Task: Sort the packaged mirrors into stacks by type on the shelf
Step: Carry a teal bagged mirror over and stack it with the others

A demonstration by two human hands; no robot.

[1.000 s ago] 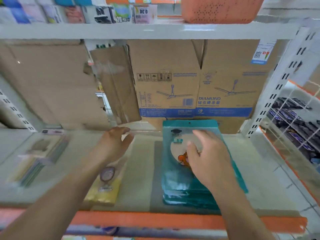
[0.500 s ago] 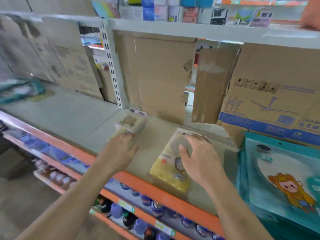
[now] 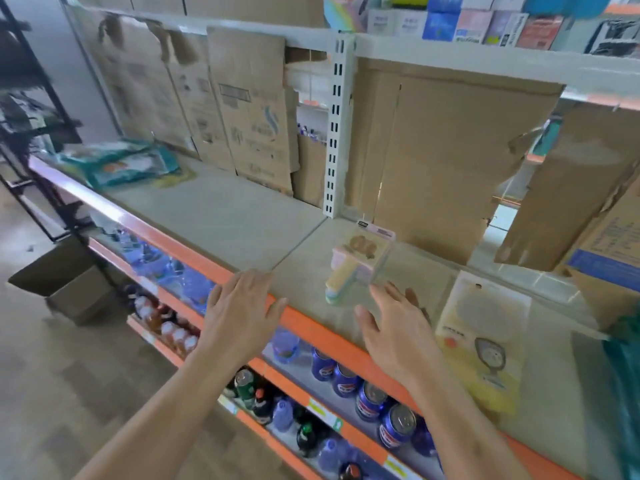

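Orange rail (image 3: pixel 311 323) under splayed left hand (image 3: pixel 239 313) — right hand (image 3: pixel 394 327) splayed too, both empty.

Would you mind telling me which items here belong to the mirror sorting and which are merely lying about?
For the job: pastel mirror stack, yellow mirror pack, teal packs at far left.
Lying about: cardboard sheets, drink cans, bottles below, small boxes overhead.

Glossy plastic mirror packs (image 3: pixel 483 344); matt cardboard backing (image 3: pixel 446 157).
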